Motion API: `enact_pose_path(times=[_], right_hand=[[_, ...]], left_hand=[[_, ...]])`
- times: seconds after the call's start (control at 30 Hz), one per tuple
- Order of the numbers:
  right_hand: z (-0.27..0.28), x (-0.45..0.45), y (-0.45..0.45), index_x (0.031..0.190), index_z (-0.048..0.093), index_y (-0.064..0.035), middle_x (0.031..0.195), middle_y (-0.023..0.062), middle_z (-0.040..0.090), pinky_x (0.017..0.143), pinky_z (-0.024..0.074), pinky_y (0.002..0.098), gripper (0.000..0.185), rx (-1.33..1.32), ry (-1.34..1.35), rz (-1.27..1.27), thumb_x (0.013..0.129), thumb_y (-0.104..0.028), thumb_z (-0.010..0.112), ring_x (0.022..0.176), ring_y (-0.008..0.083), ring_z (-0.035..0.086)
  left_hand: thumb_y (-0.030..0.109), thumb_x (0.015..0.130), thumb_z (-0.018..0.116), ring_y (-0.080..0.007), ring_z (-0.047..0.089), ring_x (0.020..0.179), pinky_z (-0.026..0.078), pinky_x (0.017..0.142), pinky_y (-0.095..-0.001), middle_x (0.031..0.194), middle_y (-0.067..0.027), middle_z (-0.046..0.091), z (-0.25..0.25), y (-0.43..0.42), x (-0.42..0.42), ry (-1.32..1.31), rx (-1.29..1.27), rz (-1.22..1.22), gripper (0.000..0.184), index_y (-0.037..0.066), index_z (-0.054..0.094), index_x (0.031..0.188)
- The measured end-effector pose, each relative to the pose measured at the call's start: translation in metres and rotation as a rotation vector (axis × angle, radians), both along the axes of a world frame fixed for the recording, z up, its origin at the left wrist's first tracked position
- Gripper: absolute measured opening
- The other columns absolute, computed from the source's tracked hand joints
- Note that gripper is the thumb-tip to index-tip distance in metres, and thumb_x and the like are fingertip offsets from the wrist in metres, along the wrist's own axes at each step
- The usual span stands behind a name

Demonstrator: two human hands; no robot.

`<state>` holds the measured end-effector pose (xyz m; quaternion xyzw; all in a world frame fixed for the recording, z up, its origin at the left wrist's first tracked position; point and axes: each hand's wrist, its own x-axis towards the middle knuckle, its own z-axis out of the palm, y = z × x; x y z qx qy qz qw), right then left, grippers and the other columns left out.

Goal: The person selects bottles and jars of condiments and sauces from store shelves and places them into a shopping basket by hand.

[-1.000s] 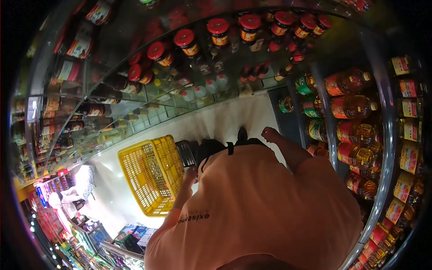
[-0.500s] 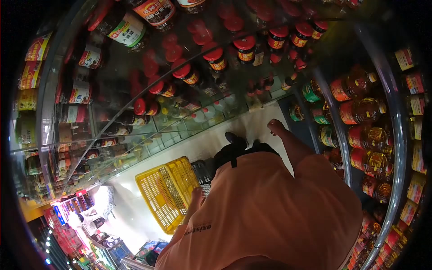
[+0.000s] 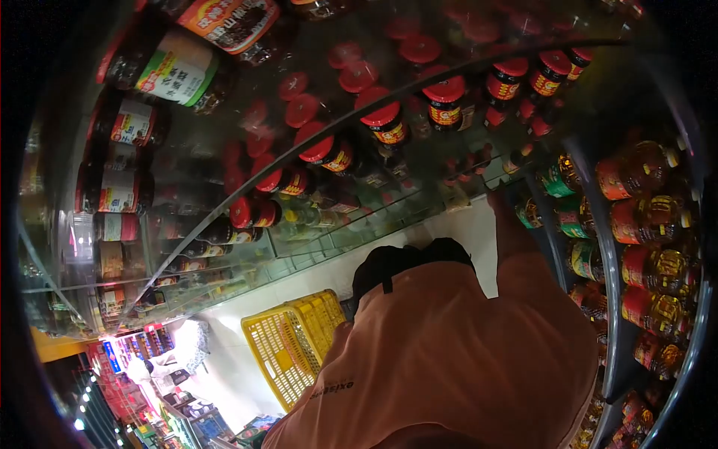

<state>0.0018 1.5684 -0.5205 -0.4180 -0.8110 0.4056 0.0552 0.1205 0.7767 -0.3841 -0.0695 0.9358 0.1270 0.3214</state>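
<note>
My right arm stretches forward, with my right hand (image 3: 494, 202) small and dim beside the lower front edge of the glass shelving (image 3: 419, 196). Its fingers are too dark to make out, and I see nothing in it. My left hand (image 3: 343, 328) is mostly hidden by my orange shirt, next to the yellow plastic basket (image 3: 280, 355) on the floor; whether it touches the basket I cannot tell. In front of me, red-lidded jars (image 3: 446, 101) stand in a row on a glass shelf. Larger sauce jars (image 3: 176, 71) are at the upper left.
Large bottles of golden oil (image 3: 658, 228) fill a rack on the right, behind curved metal rails (image 3: 609, 299). A pale floor (image 3: 224, 340) runs along the shelving. At the lower left, a person (image 3: 161, 367) is near brightly lit goods.
My view has shifted closer to the shelving, and the jars look larger. My right hand has moved forward and to the right. My left hand is more hidden, and my shoes have left view.
</note>
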Motion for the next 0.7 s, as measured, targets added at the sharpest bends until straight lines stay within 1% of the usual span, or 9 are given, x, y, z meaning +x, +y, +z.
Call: enact_pose_path(times=[0.03, 0.2, 0.27, 0.3, 0.47, 0.53, 0.57, 0.6, 0.7], right_hand=[[-0.018, -0.008, 0.006, 0.158, 0.024, -0.0029, 0.156, 0.0290, 0.036, 0.111, 0.0412, 0.0495, 0.092, 0.045, 0.167, -0.103, 0.090, -0.043, 0.071, 0.140, 0.0440, 0.042], [0.060, -0.024, 0.006, 0.158, 0.025, -0.0030, 0.157, 0.0279, 0.035, 0.112, 0.0402, 0.0489, 0.087, -0.136, 0.123, -0.119, 0.095, -0.051, 0.062, 0.141, 0.0443, 0.041], [0.106, -0.031, 0.006, 0.158, 0.024, -0.0037, 0.159, 0.0276, 0.033, 0.114, 0.0368, 0.0474, 0.087, -0.352, 0.059, -0.116, 0.096, -0.051, 0.060, 0.143, 0.0439, 0.038], [0.088, -0.038, 0.003, 0.160, 0.022, -0.0049, 0.159, 0.0281, 0.031, 0.116, 0.0333, 0.0456, 0.085, -0.119, 0.155, -0.099, 0.097, -0.051, 0.058, 0.145, 0.0428, 0.036], [0.075, -0.066, 0.012, 0.158, 0.026, -0.0005, 0.157, 0.0286, 0.035, 0.119, 0.0299, 0.0430, 0.084, 0.120, 0.308, 0.026, 0.098, -0.051, 0.056, 0.147, 0.0398, 0.034], [0.112, -0.074, 0.007, 0.162, 0.016, -0.0083, 0.164, 0.0182, 0.027, 0.113, 0.0373, 0.0463, 0.088, 0.031, 0.338, -0.121, 0.099, -0.050, 0.060, 0.145, 0.0349, 0.036], [0.134, -0.075, -0.001, 0.162, 0.017, -0.0065, 0.161, 0.0162, 0.034, 0.106, 0.0422, 0.0428, 0.085, -0.215, 0.466, -0.128, 0.101, -0.051, 0.056, 0.139, 0.0295, 0.044], [0.132, -0.077, -0.002, 0.162, 0.017, -0.0065, 0.161, 0.0162, 0.034, 0.106, 0.0422, 0.0428, 0.085, -0.219, 0.464, -0.120, 0.101, -0.051, 0.056, 0.139, 0.0295, 0.044], [0.130, -0.087, 0.004, 0.152, 0.034, -0.0030, 0.146, 0.0218, 0.048, 0.102, 0.0450, 0.0440, 0.074, -0.359, 0.555, -0.152, 0.099, -0.050, 0.057, 0.130, 0.0364, 0.053]], left_hand=[[0.024, 0.093, 0.058, -0.0386, 0.069, 0.095, 0.054, 0.081, -0.0489, 0.103, -0.0183, 0.073, -0.001, 0.000, -0.008, 0.003, 0.002, 0.002, 0.024, 0.008, 0.072, 0.105], [0.024, 0.093, 0.058, -0.0392, 0.068, 0.095, 0.054, 0.081, -0.0492, 0.102, -0.0186, 0.073, -0.014, 0.008, -0.073, 0.048, 0.023, -0.006, 0.024, 0.008, 0.072, 0.106], [0.025, 0.093, 0.058, -0.0395, 0.068, 0.095, 0.054, 0.081, -0.0493, 0.102, -0.0186, 0.073, -0.017, 0.006, -0.087, 0.070, 0.029, -0.001, 0.025, 0.008, 0.072, 0.106], [0.025, 0.093, 0.058, -0.0396, 0.068, 0.095, 0.054, 0.081, -0.0494, 0.102, -0.0187, 0.073, -0.017, 0.001, -0.082, 0.084, 0.034, 0.002, 0.025, 0.008, 0.072, 0.106], [0.025, 0.093, 0.059, -0.0402, 0.068, 0.095, 0.054, 0.081, -0.0497, 0.102, -0.0189, 0.073, -0.018, -0.021, -0.067, 0.133, 0.074, 0.027, 0.025, 0.008, 0.072, 0.106], [0.025, 0.093, 0.059, -0.0404, 0.068, 0.095, 0.054, 0.081, -0.0498, 0.102, -0.0190, 0.073, -0.018, -0.024, -0.062, 0.139, 0.092, 0.045, 0.025, 0.008, 0.072, 0.106], [0.025, 0.093, 0.059, -0.0406, 0.068, 0.095, 0.054, 0.081, -0.0498, 0.102, -0.0190, 0.073, -0.018, -0.025, -0.060, 0.141, 0.099, 0.055, 0.025, 0.008, 0.072, 0.106], [0.025, 0.093, 0.059, -0.0407, 0.068, 0.096, 0.054, 0.082, -0.0499, 0.102, -0.0191, 0.073, -0.028, -0.012, -0.065, 0.138, 0.103, 0.065, 0.025, 0.008, 0.072, 0.106], [0.026, 0.093, 0.059, -0.0410, 0.068, 0.096, 0.053, 0.082, -0.0500, 0.102, -0.0192, 0.073, -0.016, -0.025, -0.049, 0.139, 0.131, 0.090, 0.026, 0.008, 0.072, 0.106]])
